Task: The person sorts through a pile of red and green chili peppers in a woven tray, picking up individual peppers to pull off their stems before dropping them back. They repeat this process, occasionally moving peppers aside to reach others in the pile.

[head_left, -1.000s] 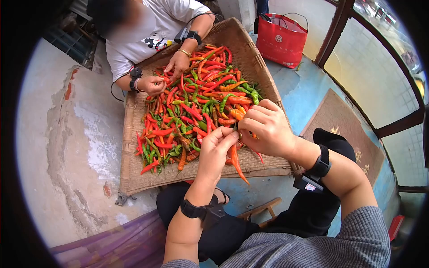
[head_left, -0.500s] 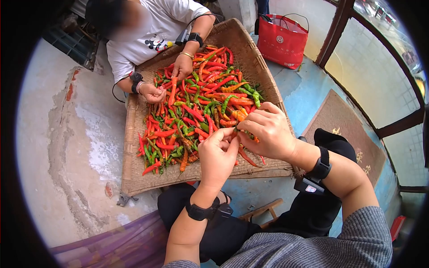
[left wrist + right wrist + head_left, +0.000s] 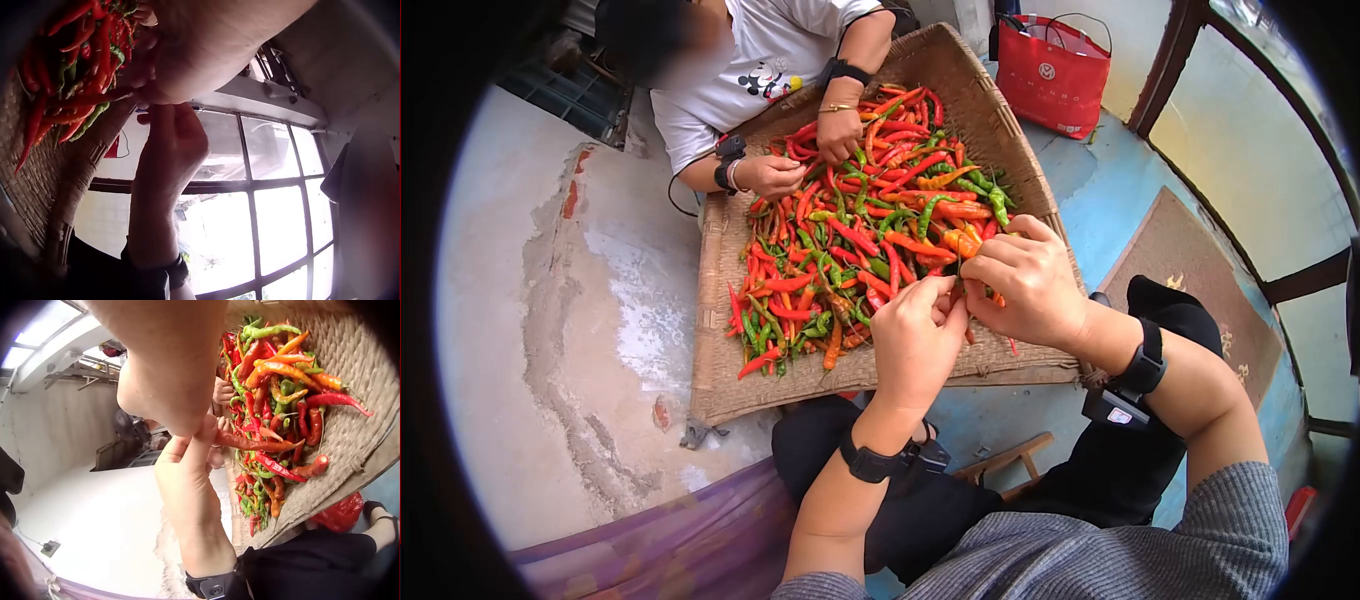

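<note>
Both hands meet over the near right part of a heap of red, green and orange peppers (image 3: pixel 855 240). In the right wrist view, the left hand (image 3: pixel 194 487) pinches a long red pepper (image 3: pixel 256 444) between thumb and finger. The right hand (image 3: pixel 169 369) covers the pepper's other end, its fingers curled in against the left fingertips. In the head view, the left hand (image 3: pixel 917 340) and right hand (image 3: pixel 1030 285) touch at the fingertips, with a thin dark stem between them. The left wrist view shows the left hand (image 3: pixel 212 50) hiding much of the grip.
A shallow woven tray (image 3: pixel 730 385) bears the heap. Across it, a person in a white shirt (image 3: pixel 750 60) has both hands at the peppers. Behind the tray stands a red bag (image 3: pixel 1052 85); a mat (image 3: pixel 1190 270) lies at the right, and a wooden stool (image 3: pixel 1005 462) is below.
The head view has shifted, so the tray sits further right. The orange pepper that hung below the left hand no longer shows there. The other person's upper hand has gone back into the heap.
</note>
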Tool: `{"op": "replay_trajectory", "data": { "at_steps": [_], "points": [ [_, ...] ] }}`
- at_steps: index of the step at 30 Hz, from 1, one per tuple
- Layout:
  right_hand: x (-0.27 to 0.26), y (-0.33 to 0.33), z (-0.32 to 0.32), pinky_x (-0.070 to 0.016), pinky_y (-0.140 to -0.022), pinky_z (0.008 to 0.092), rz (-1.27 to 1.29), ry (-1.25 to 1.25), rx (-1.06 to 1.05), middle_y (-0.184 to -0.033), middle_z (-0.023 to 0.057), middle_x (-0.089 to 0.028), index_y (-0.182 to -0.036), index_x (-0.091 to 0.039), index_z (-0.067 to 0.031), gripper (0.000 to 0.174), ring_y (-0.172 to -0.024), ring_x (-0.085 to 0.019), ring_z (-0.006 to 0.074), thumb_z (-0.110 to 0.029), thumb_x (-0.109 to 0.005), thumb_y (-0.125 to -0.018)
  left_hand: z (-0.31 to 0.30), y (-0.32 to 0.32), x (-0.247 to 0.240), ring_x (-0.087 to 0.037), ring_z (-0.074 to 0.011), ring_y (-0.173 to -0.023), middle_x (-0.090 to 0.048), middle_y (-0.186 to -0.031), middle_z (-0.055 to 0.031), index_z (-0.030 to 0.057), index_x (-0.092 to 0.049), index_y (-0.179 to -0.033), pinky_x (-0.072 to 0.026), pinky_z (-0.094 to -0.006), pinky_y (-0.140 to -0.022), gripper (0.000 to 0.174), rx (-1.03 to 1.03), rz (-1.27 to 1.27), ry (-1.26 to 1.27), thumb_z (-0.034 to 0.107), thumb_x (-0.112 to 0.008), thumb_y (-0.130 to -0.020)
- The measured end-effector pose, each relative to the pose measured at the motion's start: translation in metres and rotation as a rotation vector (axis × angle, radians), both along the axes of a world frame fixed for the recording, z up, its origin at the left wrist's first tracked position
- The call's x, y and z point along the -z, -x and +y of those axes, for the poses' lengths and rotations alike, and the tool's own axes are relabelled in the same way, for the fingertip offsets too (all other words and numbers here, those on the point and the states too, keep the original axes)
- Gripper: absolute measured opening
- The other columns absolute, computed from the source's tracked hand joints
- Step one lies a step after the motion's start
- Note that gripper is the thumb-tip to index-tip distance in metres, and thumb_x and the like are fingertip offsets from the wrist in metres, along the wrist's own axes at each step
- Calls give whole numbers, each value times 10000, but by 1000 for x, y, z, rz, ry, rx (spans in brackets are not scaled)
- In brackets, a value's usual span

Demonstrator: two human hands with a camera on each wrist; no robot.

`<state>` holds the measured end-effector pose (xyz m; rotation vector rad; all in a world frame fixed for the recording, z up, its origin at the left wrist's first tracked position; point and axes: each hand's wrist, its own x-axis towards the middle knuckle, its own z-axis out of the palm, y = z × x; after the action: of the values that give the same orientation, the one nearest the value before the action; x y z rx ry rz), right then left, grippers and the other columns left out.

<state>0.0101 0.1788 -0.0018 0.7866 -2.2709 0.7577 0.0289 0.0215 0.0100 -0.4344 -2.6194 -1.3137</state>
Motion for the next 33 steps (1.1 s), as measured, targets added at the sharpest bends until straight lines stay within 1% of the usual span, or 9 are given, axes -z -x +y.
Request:
{"op": "replay_trajectory", "data": {
  "at_steps": [4, 8, 11, 13, 20, 22, 26, 28, 33],
  "points": [
    [1, 1, 1, -435, -684, 335, -26, -2, 0, -619, 20, -539, -698, -588, -86, 135, -596, -566, 190, -46, -678, -607, 0, 1, -2, -641, -161, -516, -647, -644, -98, -15, -648, -861, -484, -271, -482, 113, -10, -79, -63, 23, -682, -760],
    [1, 2, -1, -431, -666, 333, -8, 9, -17, -619, 16, -535, -693, -582, -84, 125, -593, -562, 191, -42, -670, -615, -3, 1, -3, -618, -149, -467, -656, -651, -94, -25, -650, -864, -469, -258, -456, 109, 10, 6, 17, 34, -674, -776],
    [-2, 3, 0, -422, -642, 332, -12, 5, -24, -608, 17, -520, -684, -574, -85, 124, -584, -553, 192, -41, -665, -612, -3, 1, -4, -617, -136, -469, -657, -643, -92, -28, -657, -881, -466, -252, -455, 128, 15, -70, -58, 48, -675, -780],
    [-2, 4, 1, -417, -630, 332, -25, 4, -30, -603, 17, -512, -679, -570, -86, 125, -578, -546, 194, -40, -662, -609, -6, 3, -2, -624, -124, -490, -660, -640, -92, -32, -662, -903, -467, -244, -466, 149, 12, -214, -103, 52, -674, -781],
    [-1, 6, 1, -401, -586, 331, -66, 41, -73, -600, 28, -503, -670, -561, -80, 114, -566, -526, 213, -35, -649, -612, -13, 6, 5, -604, -73, -524, -652, -626, -68, -49, -658, -919, -463, -215, -488, 150, 61, -272, -158, 36, -657, -796],
    [-3, 6, 1, -401, -582, 331, -87, 46, -79, -599, 31, -502, -669, -561, -77, 109, -567, -526, 216, -35, -647, -617, -15, 7, 4, -589, -52, -570, -658, -675, -52, -63, -658, -917, -450, -194, -504, 145, 101, -459, -403, 44, -647, -820],
    [-1, 5, 2, -407, -587, 340, -161, 104, -112, -627, 45, -537, -696, -583, -66, 93, -586, -540, 234, -42, -648, -634, -19, 8, -2, -584, -47, -613, -661, -744, -45, -67, -658, -934, -438, -182, -516, 156, 96, -531, -417, 53, -640, -837],
    [1, 5, 3, -409, -591, 344, -178, 135, -129, -639, 49, -551, -710, -592, -62, 93, -595, -548, 238, -46, -650, -639, -22, 10, -2, -571, -37, -624, -660, -771, -36, -53, -659, -957, -421, -175, -517, 172, 109, -643, -479, 72, -643, -840],
    [-3, 2, 4, -423, -612, 349, -300, 143, -145, -670, 55, -587, -742, -602, -51, 125, -627, -576, 240, -84, -667, -641, -24, 12, 2, -555, -27, -614, -657, -769, -29, -40, -659, -965, -404, -174, -503, 179, 129, -655, -496, 93, -638, -847]
  ]
}}
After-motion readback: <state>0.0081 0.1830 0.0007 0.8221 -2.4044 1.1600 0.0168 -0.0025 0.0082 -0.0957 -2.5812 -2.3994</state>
